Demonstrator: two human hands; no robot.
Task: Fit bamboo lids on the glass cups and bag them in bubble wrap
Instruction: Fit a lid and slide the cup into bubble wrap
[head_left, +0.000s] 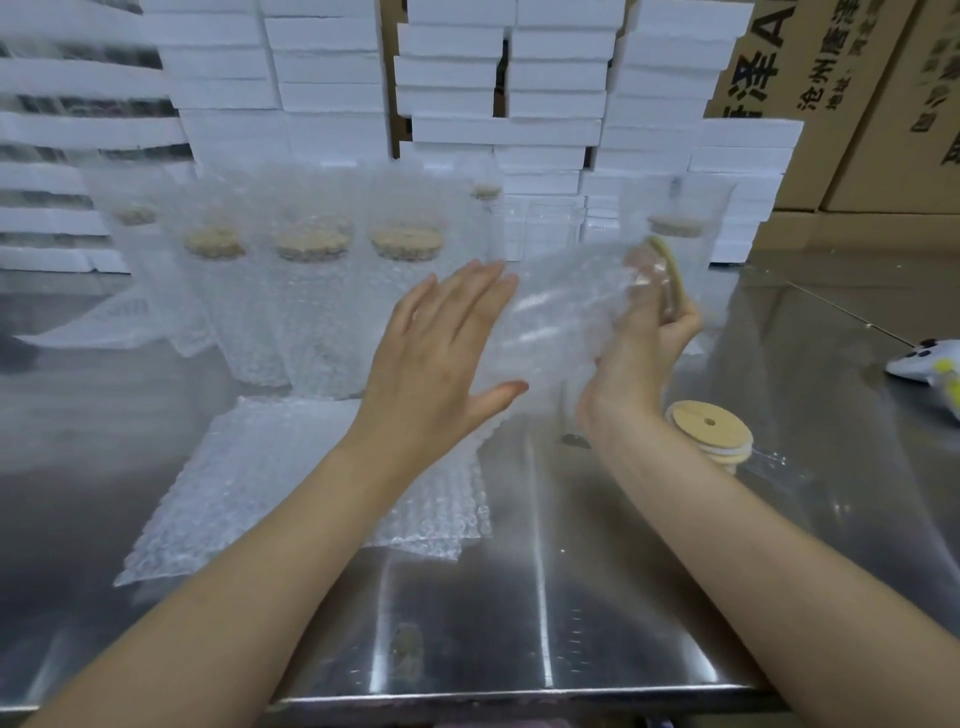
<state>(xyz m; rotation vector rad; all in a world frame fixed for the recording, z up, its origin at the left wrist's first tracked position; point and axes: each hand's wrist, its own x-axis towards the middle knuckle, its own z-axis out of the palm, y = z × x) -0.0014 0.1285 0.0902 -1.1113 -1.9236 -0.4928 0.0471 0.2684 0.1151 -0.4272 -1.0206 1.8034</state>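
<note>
Stacked white foam boxes (467, 78) and brown printed cardboard cartons (831, 104) close off the back of a shiny stainless-steel counter (519, 623). Above its middle, a clear glass cup (571, 301) lies on its side inside a clear bubble wrap bag (545, 364), held off the counter, with its round bamboo lid (670, 280) turned to the right. The right hand (644, 348) has its grip closed around the lidded end, fingers curled over the wrap. The left hand (447, 343) is flat, fingers straight, palm at the bag's other end, grasping nothing. Behind stands a row of bagged, lidded cups (311, 291), with a few bare glasses (550, 223) beside them. Flat bubble wrap sleeves (311, 483) lie under the left forearm, a small stack of spare bamboo lids (709, 428) sits near the right wrist, and a white-and-yellow plastic object (930, 364) rests at the far right.
</note>
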